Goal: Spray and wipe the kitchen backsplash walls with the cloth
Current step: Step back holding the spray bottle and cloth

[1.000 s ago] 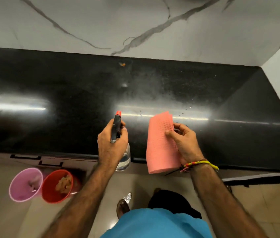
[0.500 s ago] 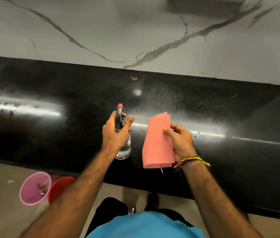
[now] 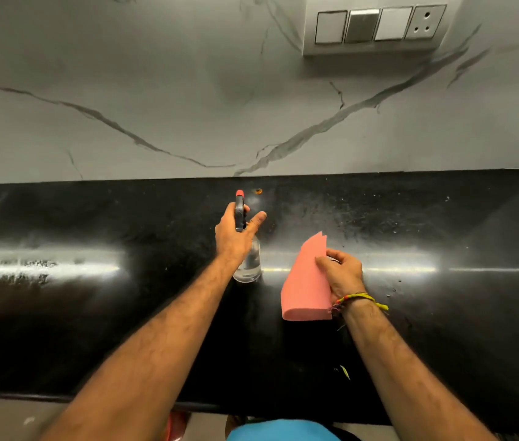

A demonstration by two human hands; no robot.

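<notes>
Left hand [image 3: 234, 237] grips the spray bottle [image 3: 248, 261] at its neck over mid-counter [image 3: 92, 313], thumb out — light, likely slick plastic. Right hand [image 3: 344, 275] pinches the folded pink cloth [image 3: 304, 281] — soft, limp; hold flat against wall [image 3: 156, 90].

The tabletop [image 3: 92, 313] is black polished stone, glossy enough to throw back a long bright streak of light, with fine pale specks and a dusty haze on its right half. The wall [image 3: 156, 74] behind looks like smooth white marble with grey veins and a soft sheen. The switch plate [image 3: 375, 27] looks like pale plastic; one of its panels has a brushed, metallic look. The bottle [image 3: 248, 265] is clear, see-through plastic, its sprayer [image 3: 239, 214] black plastic with a red tip. The cloth [image 3: 305, 288] is pink, matt and soft, folded thick. The wrist band [image 3: 363, 299] is woven coloured thread.
</notes>
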